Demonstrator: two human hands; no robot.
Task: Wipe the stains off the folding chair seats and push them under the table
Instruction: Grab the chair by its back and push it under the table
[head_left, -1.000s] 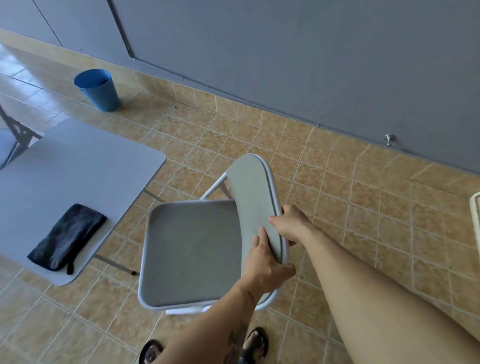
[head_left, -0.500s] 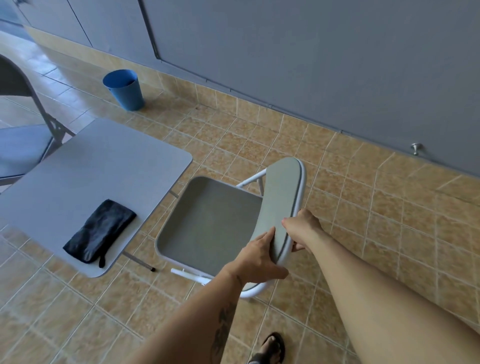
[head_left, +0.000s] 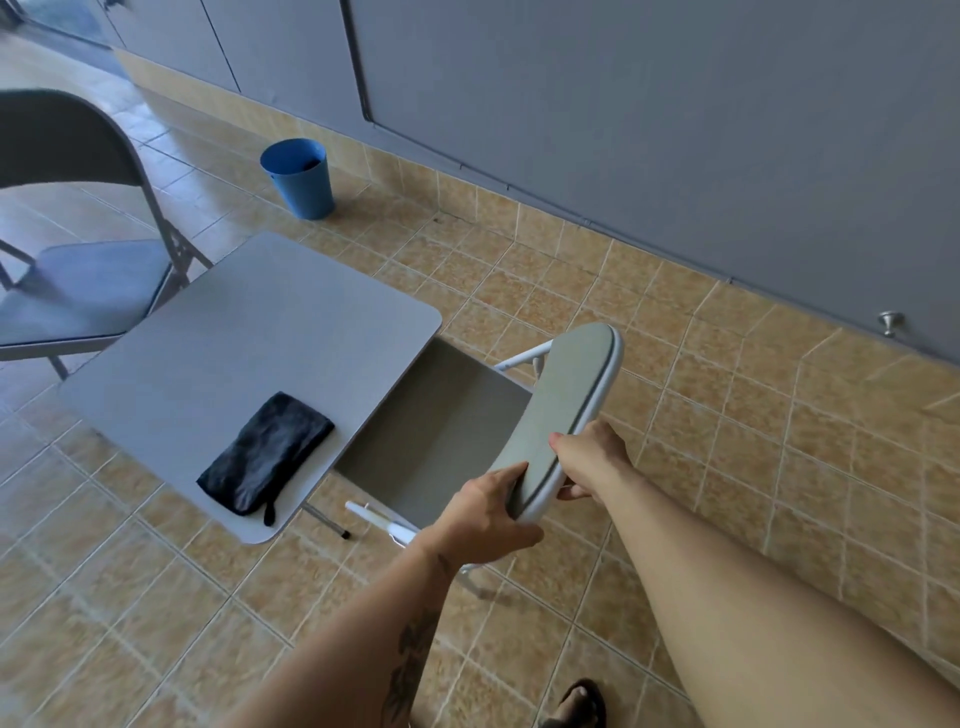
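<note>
Folding chair (head_left: 566, 415), light grey with a white metal frame, stood on the tan tiled floor (head_left: 727, 415) with the front part of its seat (head_left: 447, 431) hidden under the edge of a small grey table (head_left: 234, 353). Both hands gripped the top of the chair's backrest. The left hand (head_left: 483, 514) wrapped its near end, thumb on the padded face. The right hand (head_left: 589, 457) closed around the rim just beside it, fingers curled behind. A folded black cloth (head_left: 265, 452) lay on the table near its closest edge. A second, darker folding chair (head_left: 78, 249) stood at the far side of the table. A blue bucket (head_left: 298, 176) sat on the floor near the grey wall (head_left: 623, 104).
</note>
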